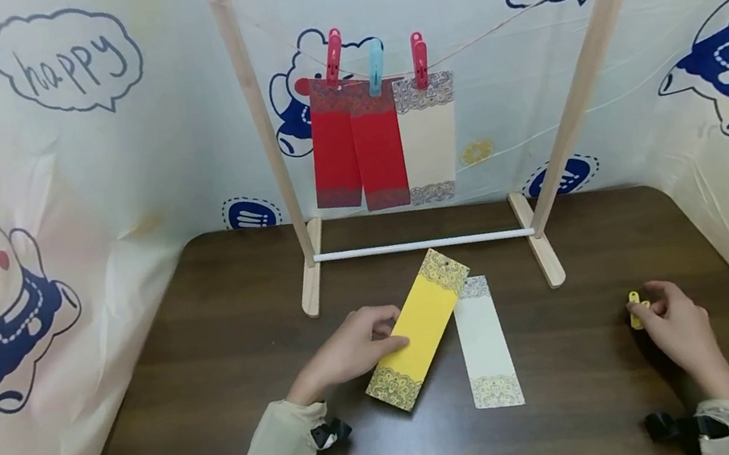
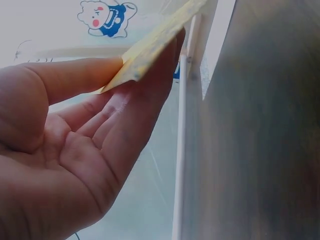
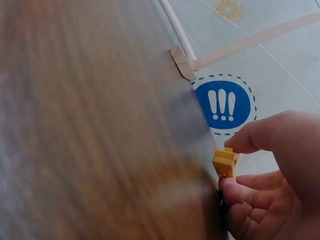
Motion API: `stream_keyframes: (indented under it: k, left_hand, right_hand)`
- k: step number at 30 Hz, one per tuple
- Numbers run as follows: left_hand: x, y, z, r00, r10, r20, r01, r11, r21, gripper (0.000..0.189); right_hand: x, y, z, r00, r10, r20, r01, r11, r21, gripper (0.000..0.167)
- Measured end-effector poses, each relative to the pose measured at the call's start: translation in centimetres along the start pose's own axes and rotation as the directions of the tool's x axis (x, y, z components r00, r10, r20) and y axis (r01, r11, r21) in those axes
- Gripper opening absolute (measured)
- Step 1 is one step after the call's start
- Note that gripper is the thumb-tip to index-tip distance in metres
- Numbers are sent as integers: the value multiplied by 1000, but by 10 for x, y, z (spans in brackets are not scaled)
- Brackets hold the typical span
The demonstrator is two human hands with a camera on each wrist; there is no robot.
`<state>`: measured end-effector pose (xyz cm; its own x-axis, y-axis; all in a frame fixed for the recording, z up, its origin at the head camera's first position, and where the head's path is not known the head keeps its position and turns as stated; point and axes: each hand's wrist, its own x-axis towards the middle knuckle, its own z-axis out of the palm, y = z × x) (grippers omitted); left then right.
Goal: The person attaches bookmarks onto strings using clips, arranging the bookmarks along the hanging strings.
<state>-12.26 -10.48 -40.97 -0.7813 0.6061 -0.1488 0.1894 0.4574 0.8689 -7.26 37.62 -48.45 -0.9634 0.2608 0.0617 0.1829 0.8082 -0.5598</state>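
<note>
My left hand (image 1: 355, 347) pinches a yellow card (image 1: 419, 328) with patterned ends between thumb and fingers. It is held tilted above the table; in the left wrist view the card (image 2: 150, 47) shows nearly edge-on. Partly beneath its upper corner, a white card (image 1: 488, 344) with patterned ends lies on the table. At the right, my right hand (image 1: 683, 334) pinches a small yellow clothespin (image 1: 635, 311), seen end-on as a yellow clothespin (image 3: 225, 161) in the right wrist view.
Behind stands a wooden frame (image 1: 569, 102) with a string (image 1: 484, 34). Two red cards (image 1: 378, 148) and a cream card (image 1: 431, 138) hang there under red and blue clothespins (image 1: 374, 67). A white rod (image 1: 426, 244) joins the feet. Patterned cloth (image 1: 186, 129) surrounds the brown table (image 1: 216, 384).
</note>
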Motion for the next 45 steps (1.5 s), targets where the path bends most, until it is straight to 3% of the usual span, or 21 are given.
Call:
stream_keyframes:
  k: [6, 12, 18, 27, 36, 45]
  left_hand:
    - [-2, -1, 2, 997, 43, -56, -43, 999, 1, 10]
    - [0, 3, 2, 995, 65, -71, -66, 998, -20, 13]
    - [4, 7, 2, 994, 67, -87, -71, 997, -34, 17]
    - [10, 7, 3, 985, 131, -110, -139, 987, -74, 11]
    - [23, 13, -1, 970, 166, -175, -185, 977, -102, 11]
    - [31, 20, -3, 963, 196, -186, -222, 966, -131, 14]
  right_hand:
    - [-2, 0, -3, 1000, 6, -13, -6, 1000, 27, 48]
    - [-4, -2, -8, 999, 43, 18, -44, 995, 88, 49]
    - [-2, -11, -12, 999, 20, -48, -16, 996, 83, 41]
    - [-3, -39, -23, 985, -116, -127, 130, 985, 114, 39]
    - [0, -76, -55, 955, -203, -217, 233, 965, 124, 37]
    - [7, -110, -72, 915, -332, -228, 369, 918, 145, 38]
